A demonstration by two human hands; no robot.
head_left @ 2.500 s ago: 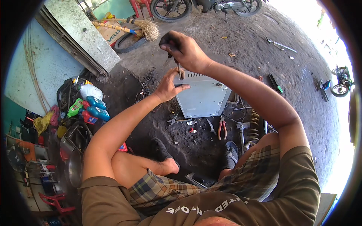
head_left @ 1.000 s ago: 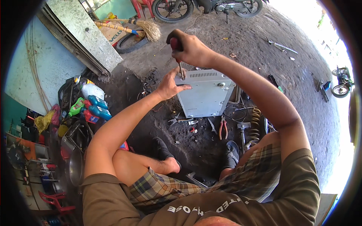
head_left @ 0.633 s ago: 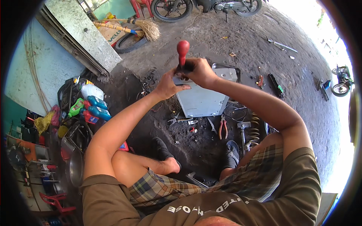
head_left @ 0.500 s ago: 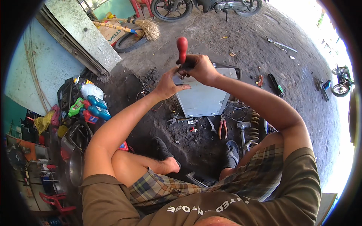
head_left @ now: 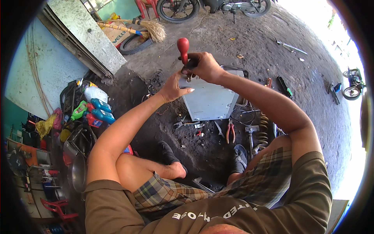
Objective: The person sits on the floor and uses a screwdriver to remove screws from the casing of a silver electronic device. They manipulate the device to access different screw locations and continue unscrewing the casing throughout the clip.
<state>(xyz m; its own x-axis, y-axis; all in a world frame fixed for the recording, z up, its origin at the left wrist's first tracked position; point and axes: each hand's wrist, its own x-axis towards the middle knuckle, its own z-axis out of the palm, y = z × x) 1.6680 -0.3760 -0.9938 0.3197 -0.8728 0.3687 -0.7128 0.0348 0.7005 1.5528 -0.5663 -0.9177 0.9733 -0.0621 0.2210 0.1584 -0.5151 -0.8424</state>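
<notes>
My right hand is closed around a screwdriver with a red bulb-shaped handle. Its handle points up, and its tip end is down at the far left corner of a light grey metal box. My left hand lies at that same corner, thumb stretched out over the panel and apart from the fingers. Those fingers reach up toward the screwdriver's lower end and are partly hidden. The box stands on the dark ground in front of my feet, with small vent slots along its near edge.
Near the box lie red-handled pliers, other pliers and a coil spring. Bottles crowd the left side. Cables lie beyond my left hand. Farther off are a broom, a tyre and a parked motorbike.
My right hand and the screwdriver have shifted slightly left, and the red handle leans more to the left. The left hand stays at the box corner.
</notes>
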